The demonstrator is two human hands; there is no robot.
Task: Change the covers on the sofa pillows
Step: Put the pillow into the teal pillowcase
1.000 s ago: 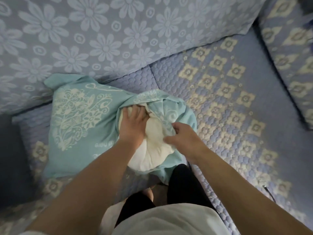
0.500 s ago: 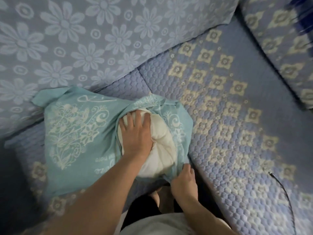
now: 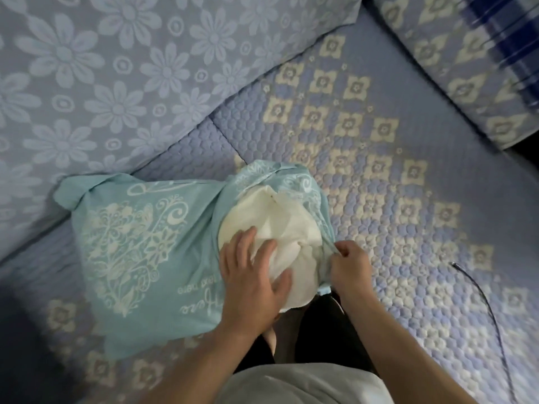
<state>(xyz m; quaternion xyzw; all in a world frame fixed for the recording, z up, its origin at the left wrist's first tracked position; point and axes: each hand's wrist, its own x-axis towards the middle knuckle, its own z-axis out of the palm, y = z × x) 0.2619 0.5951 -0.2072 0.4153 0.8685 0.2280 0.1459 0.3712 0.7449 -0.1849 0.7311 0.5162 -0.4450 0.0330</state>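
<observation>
1. Teal cover [image 3: 140,246] lies on the sofa seat [image 3: 408,182], its white pillow [image 3: 280,228] bulging from the open end nearest us.
2. Our left hand [image 3: 250,284] presses flat on the pillow, fingers spread.
3. Our right hand [image 3: 348,265] pinches the cover's edge beside the pillow.
4. A black cable [image 3: 478,293] lies to the right.

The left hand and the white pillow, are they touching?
Touching. The head view shows the left hand lying flat, fingers spread, directly on the white pillow.

left hand [image 3: 253,282] flat, fingers spread, pressing down; right hand [image 3: 348,265] curled, pinching fabric
</observation>
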